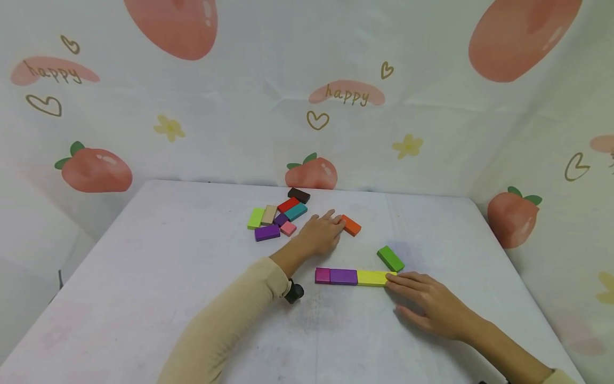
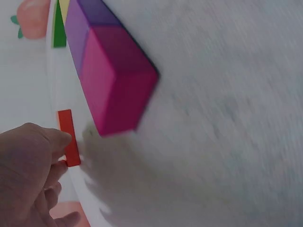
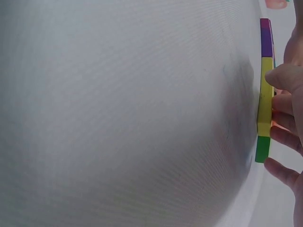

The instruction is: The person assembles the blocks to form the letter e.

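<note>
My left hand (image 1: 323, 234) reaches out over the table, its fingertips at the left end of an orange block (image 1: 352, 226). In the left wrist view the thumb overlaps this block (image 2: 71, 146), and the other fingers are loosely spread. A row of a magenta block (image 1: 322, 276), a purple block (image 1: 343, 277) and a long yellow block (image 1: 373, 278) lies end to end nearer the front. My right hand (image 1: 431, 306) rests with extended fingers at the yellow block's right end. Just behind that end, a green block (image 1: 390, 258) lies at a slant.
Left of my left hand sits a cluster of several blocks, among them a black one (image 1: 299, 195), a teal one (image 1: 295, 212), a pink one (image 1: 288, 229) and a lime one (image 1: 256, 218). A printed curtain (image 1: 240, 133) stands behind the white table (image 1: 168, 256).
</note>
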A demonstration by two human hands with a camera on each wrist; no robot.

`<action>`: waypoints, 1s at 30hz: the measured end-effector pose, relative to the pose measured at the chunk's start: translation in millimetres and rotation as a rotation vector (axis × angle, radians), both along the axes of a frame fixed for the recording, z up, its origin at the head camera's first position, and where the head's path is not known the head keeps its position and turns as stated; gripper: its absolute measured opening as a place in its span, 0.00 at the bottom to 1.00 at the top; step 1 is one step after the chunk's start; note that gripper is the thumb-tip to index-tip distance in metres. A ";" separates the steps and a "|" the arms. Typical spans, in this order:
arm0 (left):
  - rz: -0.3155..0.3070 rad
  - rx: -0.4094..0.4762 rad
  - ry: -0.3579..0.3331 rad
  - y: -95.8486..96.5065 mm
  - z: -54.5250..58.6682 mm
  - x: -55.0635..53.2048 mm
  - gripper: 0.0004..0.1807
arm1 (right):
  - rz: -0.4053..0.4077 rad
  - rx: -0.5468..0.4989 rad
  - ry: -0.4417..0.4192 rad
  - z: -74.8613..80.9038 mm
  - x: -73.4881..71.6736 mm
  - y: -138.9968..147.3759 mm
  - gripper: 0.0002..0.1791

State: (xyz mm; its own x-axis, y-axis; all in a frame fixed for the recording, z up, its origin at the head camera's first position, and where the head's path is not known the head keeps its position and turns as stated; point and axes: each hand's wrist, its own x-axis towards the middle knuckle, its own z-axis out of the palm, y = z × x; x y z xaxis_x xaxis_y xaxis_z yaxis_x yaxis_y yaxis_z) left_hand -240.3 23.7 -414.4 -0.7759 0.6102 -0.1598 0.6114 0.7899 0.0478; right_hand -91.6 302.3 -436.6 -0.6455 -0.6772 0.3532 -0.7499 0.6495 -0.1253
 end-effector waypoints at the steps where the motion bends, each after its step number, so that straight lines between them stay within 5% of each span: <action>1: -0.005 -0.005 0.004 1.8 0.6 1.4 0.29 | -0.003 0.004 -0.006 0.2 0.0 0.3 0.31; 30: -0.119 -0.088 0.076 26.7 1.9 22.8 0.29 | 0.018 -0.027 0.020 -1.7 -0.4 0.5 0.30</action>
State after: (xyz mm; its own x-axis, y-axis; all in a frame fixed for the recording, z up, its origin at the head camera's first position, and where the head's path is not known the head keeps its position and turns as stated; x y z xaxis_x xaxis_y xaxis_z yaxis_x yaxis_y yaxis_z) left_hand -217.5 50.4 -412.5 -0.7109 0.6848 -0.1601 0.7000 0.7109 -0.0679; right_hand -92.1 302.8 -438.2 -0.6260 -0.6785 0.3843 -0.7640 0.6325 -0.1278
